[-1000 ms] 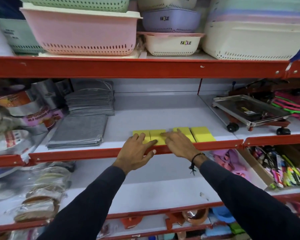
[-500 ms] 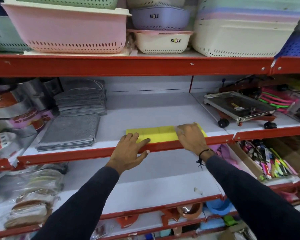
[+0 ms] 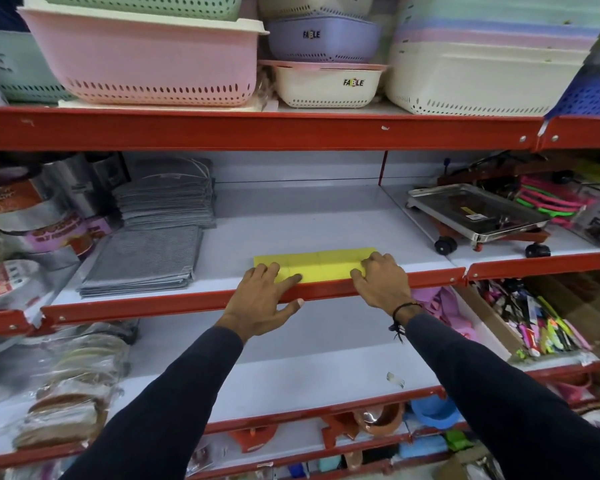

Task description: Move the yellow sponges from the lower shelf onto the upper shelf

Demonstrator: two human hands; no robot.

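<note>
Dark navy long sleeves (image 3: 174,403); black corded bracelet (image 3: 400,315) (perhaps beaded) on right wrist.

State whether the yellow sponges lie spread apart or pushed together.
Pushed together: the yellow sponges form one unbroken row between the left hand and right hand.

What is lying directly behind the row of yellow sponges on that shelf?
Behind the yellow sponges only bare grey shelf shows, up to the back wall. The left hand and right hand cover the row's two front ends, so those parts stay hidden.
</note>
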